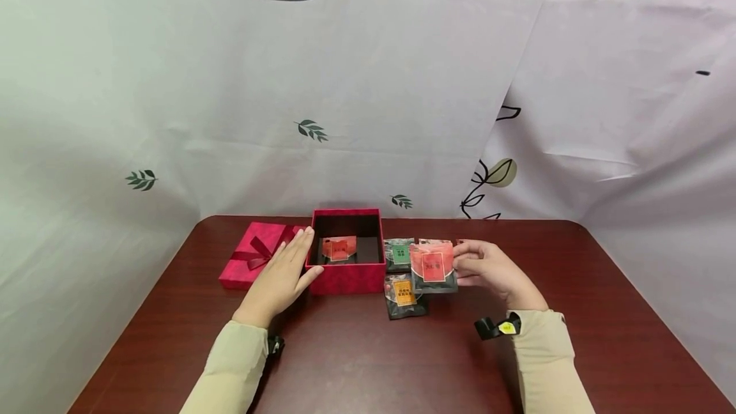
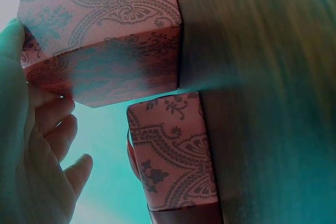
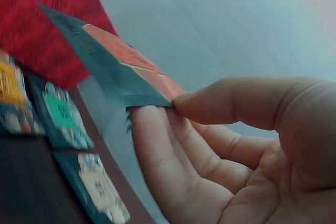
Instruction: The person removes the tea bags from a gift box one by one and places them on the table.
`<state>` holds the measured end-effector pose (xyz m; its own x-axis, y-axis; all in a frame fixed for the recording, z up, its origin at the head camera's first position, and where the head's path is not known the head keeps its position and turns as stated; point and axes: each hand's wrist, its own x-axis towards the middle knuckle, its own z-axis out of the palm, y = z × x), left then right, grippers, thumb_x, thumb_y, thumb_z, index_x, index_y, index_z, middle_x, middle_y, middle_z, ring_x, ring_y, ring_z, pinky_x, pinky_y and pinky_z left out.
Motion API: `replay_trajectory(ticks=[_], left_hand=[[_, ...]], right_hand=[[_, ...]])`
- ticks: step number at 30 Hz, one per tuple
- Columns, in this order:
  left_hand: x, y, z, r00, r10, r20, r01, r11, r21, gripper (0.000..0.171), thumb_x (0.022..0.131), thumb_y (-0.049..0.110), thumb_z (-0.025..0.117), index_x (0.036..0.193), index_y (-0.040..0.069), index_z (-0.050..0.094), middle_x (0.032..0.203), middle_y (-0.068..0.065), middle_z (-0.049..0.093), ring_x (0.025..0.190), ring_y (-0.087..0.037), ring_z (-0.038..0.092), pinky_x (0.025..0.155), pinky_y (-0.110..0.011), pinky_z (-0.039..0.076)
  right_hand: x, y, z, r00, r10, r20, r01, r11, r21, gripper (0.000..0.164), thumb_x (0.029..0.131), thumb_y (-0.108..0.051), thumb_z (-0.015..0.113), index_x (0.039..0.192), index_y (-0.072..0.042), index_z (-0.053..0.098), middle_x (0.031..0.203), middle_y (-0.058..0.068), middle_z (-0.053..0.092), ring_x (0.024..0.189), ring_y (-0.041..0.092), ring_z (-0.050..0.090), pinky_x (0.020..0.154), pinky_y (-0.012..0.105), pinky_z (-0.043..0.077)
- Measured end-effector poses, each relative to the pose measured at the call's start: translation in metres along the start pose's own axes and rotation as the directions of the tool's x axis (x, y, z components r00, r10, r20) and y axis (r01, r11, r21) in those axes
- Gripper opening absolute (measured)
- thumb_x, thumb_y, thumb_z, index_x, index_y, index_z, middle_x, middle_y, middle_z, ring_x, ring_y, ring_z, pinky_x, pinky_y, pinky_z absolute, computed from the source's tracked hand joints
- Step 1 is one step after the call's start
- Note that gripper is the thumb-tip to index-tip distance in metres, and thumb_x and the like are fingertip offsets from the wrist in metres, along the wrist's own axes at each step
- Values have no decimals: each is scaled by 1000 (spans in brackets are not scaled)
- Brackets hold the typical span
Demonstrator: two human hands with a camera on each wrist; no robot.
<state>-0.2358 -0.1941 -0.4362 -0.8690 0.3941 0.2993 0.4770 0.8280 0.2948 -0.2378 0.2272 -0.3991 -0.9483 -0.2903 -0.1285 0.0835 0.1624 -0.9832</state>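
Observation:
My right hand (image 1: pixel 489 268) pinches a red-and-black tea sachet (image 1: pixel 434 267) by its side edge, thumb on one face and fingers on the other. The sachet is raised above the table, with its label facing me in the head view. My left hand (image 1: pixel 283 273) lies along the left side of the open red gift box (image 1: pixel 347 278), its fingers straight and its thumb at the front corner. Inside the box, another red-labelled sachet (image 1: pixel 339 249) shows against the dark interior. In the left wrist view, patterned walls of the box (image 2: pixel 105 66) appear beside the fingers.
Left of the box, partly behind my left hand, lies the red lid (image 1: pixel 241 267) with a dark ribbon bow. Right of the box are a green-labelled sachet (image 1: pixel 397 253), an orange-labelled sachet (image 1: pixel 402 296) and a cream-labelled one (image 3: pixel 100 188). A white patterned curtain (image 1: pixel 368 114) hangs behind the table.

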Motion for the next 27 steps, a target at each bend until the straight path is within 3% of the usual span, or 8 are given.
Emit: replay_trajectory(ticks=[10,18,27], left_hand=[[1,-1,-2,1000,-4,7,4,1000,0,81,100,43,61,158,-1,27,165,-17,26,152,-37,22,121,-58,21],[2,-2,-1,1000,-14,23,14,1000,9,81,100,45,59,159,0,27,166,-17,25,152,-39,23,121,-58,20],[1,0,0,1000,-18,26,18,1000,-2,81,100,44,60,159,0,27,166,-17,25,152,-38,22,122,-57,19]], right_hand=[[4,14,-14,997,77,-23,-78,995,-65,35,97,-2,55,123,20,50,89,8,68,76,14,69,72,33,62],[5,23,-17,978,192,-79,-201,971,-127,26,97,-2,57,118,14,57,91,11,68,70,16,67,68,33,63],[6,34,-16,969,238,-61,-244,959,-143,20,96,1,57,112,13,60,87,10,67,68,15,66,65,34,63]])
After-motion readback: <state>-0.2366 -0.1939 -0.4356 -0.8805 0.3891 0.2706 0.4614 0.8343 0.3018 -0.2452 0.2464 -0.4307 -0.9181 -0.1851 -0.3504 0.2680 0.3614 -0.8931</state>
